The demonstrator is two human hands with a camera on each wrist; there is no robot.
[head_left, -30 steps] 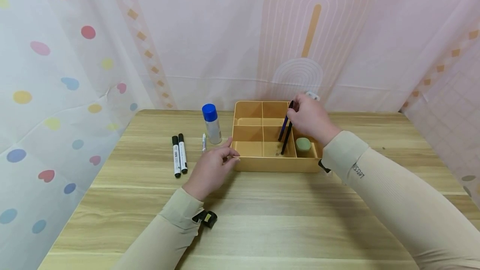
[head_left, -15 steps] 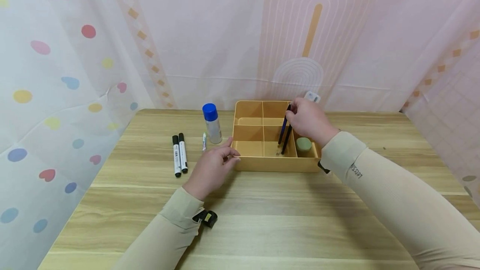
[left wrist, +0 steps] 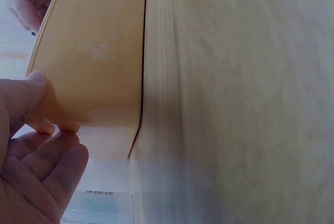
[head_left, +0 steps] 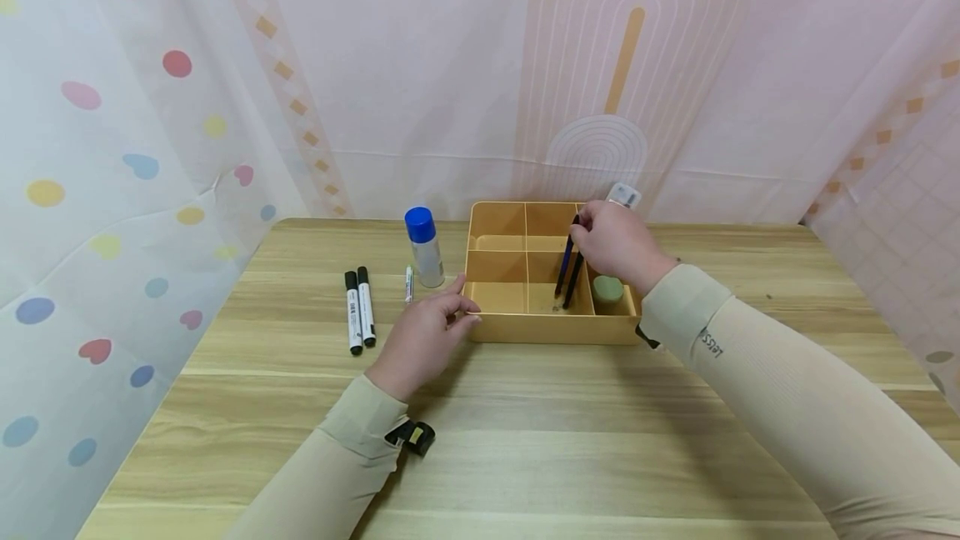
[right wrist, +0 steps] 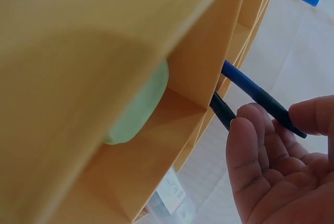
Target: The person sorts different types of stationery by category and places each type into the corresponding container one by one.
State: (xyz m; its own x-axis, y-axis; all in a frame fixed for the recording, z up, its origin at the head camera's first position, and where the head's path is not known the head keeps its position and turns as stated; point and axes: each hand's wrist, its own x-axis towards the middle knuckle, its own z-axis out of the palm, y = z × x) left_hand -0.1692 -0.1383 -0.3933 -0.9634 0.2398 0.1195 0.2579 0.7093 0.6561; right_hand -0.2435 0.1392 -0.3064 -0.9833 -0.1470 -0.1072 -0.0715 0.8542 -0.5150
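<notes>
Pinching the upper end of a blue pen (head_left: pixel 564 267) between thumb and fingers, the right hand (head_left: pixel 619 245) is above the orange organizer (head_left: pixel 551 329), which sits close to the back edge of the table (head_left: pixel 525 448); the blue pen slants down into the front middle compartment; a black pen (head_left: pixel 573 283) leans beside it in the same compartment, its top hidden by the fingers, so I cannot tell whether the hand holds that one too; the left hand (head_left: pixel 423 342) grips the organizer's front left corner, thumb against the front wall and fingertips round at the left side; a rounded green object (head_left: pixel 607 290) rests in the front right compartment, just below the right wrist; a clear and white item (head_left: pixel 624 195) shows behind the right hand, near the table's back edge; left of the organizer a blue-capped bottle (head_left: pixel 427 252) stands upright near that edge, with a slim white tube (head_left: pixel 408 283) lying just beside it; farther toward the table's left edge two black-capped white markers (head_left: pixel 353 315) lie side by side, roughly parallel
</notes>
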